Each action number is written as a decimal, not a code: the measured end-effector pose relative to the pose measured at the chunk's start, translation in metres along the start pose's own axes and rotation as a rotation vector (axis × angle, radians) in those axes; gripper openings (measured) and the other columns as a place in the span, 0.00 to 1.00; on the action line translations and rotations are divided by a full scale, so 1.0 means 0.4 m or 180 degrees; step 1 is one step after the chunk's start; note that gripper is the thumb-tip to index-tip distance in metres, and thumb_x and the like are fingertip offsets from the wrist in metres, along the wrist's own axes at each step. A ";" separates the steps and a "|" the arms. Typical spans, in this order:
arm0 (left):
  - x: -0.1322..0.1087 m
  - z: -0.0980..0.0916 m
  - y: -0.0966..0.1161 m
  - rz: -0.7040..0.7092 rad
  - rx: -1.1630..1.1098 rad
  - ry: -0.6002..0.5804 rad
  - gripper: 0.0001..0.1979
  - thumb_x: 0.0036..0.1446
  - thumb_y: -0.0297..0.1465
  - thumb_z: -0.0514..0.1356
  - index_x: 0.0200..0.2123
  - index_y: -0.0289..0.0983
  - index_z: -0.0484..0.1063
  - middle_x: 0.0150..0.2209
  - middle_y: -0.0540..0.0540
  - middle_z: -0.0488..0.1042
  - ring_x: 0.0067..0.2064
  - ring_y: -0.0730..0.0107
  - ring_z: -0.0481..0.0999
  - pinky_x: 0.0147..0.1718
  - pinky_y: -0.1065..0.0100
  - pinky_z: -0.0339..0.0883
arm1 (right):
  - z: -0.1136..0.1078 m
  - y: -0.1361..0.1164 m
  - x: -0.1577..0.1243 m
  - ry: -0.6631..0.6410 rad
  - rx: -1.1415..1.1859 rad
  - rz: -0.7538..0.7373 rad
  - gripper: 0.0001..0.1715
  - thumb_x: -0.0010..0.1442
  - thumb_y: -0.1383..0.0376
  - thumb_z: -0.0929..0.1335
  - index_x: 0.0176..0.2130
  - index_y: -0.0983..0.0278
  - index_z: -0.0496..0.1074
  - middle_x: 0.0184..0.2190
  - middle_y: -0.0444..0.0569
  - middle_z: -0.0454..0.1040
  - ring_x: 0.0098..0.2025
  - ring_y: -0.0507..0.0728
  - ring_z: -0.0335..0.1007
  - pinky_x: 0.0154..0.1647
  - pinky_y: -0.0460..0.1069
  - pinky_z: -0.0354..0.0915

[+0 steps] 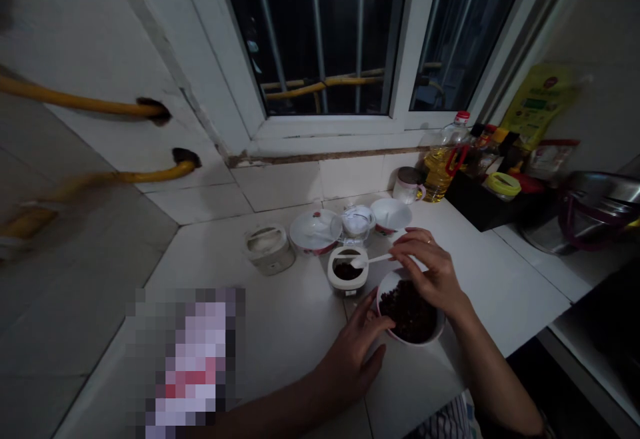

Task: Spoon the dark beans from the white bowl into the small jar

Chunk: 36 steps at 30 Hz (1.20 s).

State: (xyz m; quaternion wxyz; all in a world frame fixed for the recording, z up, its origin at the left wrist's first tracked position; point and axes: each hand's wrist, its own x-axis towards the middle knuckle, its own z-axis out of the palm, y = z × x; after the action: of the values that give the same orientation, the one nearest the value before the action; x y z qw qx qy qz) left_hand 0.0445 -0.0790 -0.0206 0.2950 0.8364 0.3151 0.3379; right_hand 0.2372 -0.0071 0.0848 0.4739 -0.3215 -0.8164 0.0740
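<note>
My left hand (357, 342) is closed on the near-left rim of a white bowl (436, 332), thumb and fingers on either side of its edge. Dark, crumbly food (407, 312) fills much of that bowl. Pinched in my right hand (430, 269) is a small white spoon (377, 258). The spoon's head is at the opening of a square seasoning jar (349, 284) with a white rim, which has dark reddish contents inside. My right wrist passes over the bowl's right edge.
Behind the jar stand a white bowl (305, 232), a small lidded container (358, 218) and another bowl (393, 212). A second seasoning jar (270, 252) is to the left. An oil bottle (443, 166), a black condiment box (473, 202) and a metal pot (560, 226) line the right. A pixelated patch covers the lower left.
</note>
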 end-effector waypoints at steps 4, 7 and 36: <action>0.002 -0.003 0.006 0.0037 -0.0011 -0.0011 0.24 0.54 0.16 0.52 0.52 0.40 0.62 0.66 0.36 0.49 0.65 0.55 0.55 0.58 0.56 0.61 | -0.056 0.041 -0.019 0.0088 0.0247 0.0676 0.05 0.62 0.66 0.67 0.33 0.59 0.74 0.26 0.45 0.75 0.39 0.58 0.71 0.52 0.57 0.64; 0.004 -0.004 0.006 0.0022 -0.0045 0.0000 0.24 0.53 0.16 0.52 0.52 0.40 0.62 0.66 0.37 0.48 0.62 0.57 0.59 0.56 0.58 0.63 | -0.090 0.061 -0.027 -0.0331 0.0142 0.0893 0.10 0.63 0.63 0.66 0.29 0.61 0.72 0.28 0.47 0.75 0.39 0.57 0.71 0.48 0.55 0.65; 0.008 -0.008 0.011 -0.0045 -0.0057 -0.0006 0.22 0.54 0.17 0.53 0.51 0.39 0.65 0.64 0.36 0.53 0.60 0.59 0.64 0.55 0.59 0.64 | -0.078 0.087 -0.018 -0.0891 0.1480 0.2762 0.15 0.49 0.56 0.72 0.29 0.66 0.76 0.18 0.42 0.73 0.25 0.52 0.67 0.36 0.49 0.61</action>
State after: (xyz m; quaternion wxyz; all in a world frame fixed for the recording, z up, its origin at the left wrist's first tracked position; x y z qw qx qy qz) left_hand 0.0454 -0.0785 -0.0142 0.3052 0.8318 0.3176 0.3378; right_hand 0.2812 0.0102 0.0817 0.3447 -0.5039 -0.6254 0.4860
